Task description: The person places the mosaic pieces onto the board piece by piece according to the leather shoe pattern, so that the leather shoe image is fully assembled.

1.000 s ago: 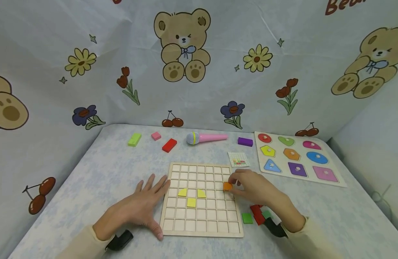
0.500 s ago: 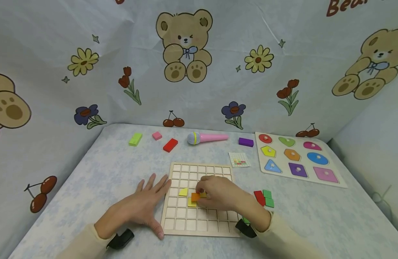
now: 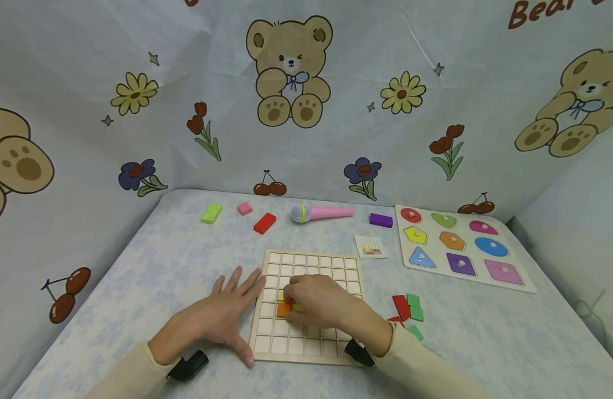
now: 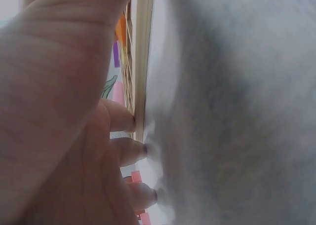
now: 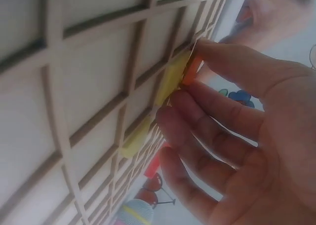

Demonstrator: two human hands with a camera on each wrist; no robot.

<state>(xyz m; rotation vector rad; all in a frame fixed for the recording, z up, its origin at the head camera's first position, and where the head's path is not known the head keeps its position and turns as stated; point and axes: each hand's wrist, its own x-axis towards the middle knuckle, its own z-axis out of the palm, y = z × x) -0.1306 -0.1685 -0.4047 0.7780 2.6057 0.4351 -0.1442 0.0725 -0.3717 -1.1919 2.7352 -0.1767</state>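
A square orange tile [image 3: 283, 309] is pinched between the thumb and fingers of my right hand [image 3: 323, 302], low over the left part of a wooden grid board [image 3: 306, 362]. In the right wrist view, the orange tile [image 5: 192, 69] is beside a yellow tile [image 5: 173, 77] in the grid, and a second yellow tile [image 5: 134, 142] sits a little farther off. My right hand partly covers the yellow tiles in the head view. My left hand [image 3: 219, 318] rests with spread fingers along the board's left edge. In the left wrist view, its fingertips [image 4: 123, 119] meet the frame.
Loose red tiles [image 3: 401, 306] and green tiles [image 3: 415, 313] lie right of the board. Behind it are a pattern card [image 3: 370, 247], a toy microphone [image 3: 321, 213], a purple block [image 3: 381, 220], a red block [image 3: 264, 223] and a lime block [image 3: 211, 213]. A shape puzzle [image 3: 465, 260] lies far right.
My right hand has carried the orange tile leftward from the board's right side to the yellow tiles. The loose red and green tiles have come into fuller view. My left hand stays put.
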